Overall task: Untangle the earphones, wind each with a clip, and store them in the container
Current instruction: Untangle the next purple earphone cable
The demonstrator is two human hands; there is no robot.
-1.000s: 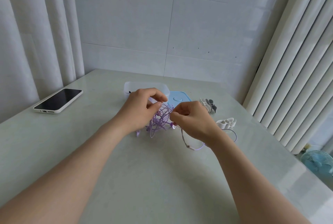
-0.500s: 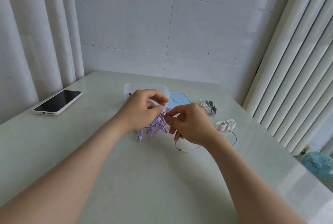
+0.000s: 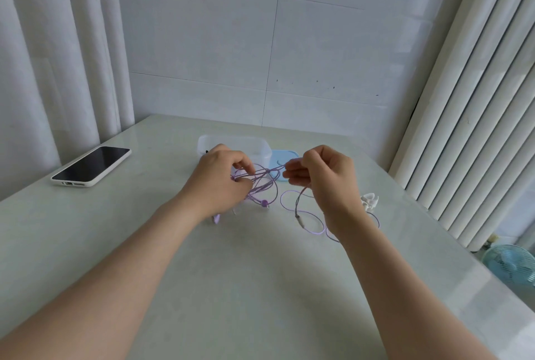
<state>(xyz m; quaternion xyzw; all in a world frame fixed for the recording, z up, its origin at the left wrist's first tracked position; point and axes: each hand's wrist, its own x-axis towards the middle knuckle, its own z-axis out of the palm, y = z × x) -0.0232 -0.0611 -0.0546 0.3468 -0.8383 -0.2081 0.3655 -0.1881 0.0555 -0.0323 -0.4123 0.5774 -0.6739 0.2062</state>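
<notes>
Curtains (image 3: 58, 70) flank tiled wall (image 3: 260, 41) behind pale table (image 3: 260, 272) bearing phone (image 3: 91, 166), container (image 3: 262, 146), earphones (image 3: 262, 186).

Earphones (image 3: 262, 186), pinched between left hand (image 3: 220, 183) and right hand (image 3: 324, 177): thin lilac cord, smooth, with a slight rubbery sheen. Container (image 3: 231, 141) just behind the left grip: translucent frosted plastic. Lid (image 3: 282, 157) behind the gap between the grips: pale blue plastic, smooth. Clip (image 3: 369, 202) right of the right grip — white glossy plastic. Table (image 3: 260, 287) beneath — polished, reflective, stone-like.
</notes>
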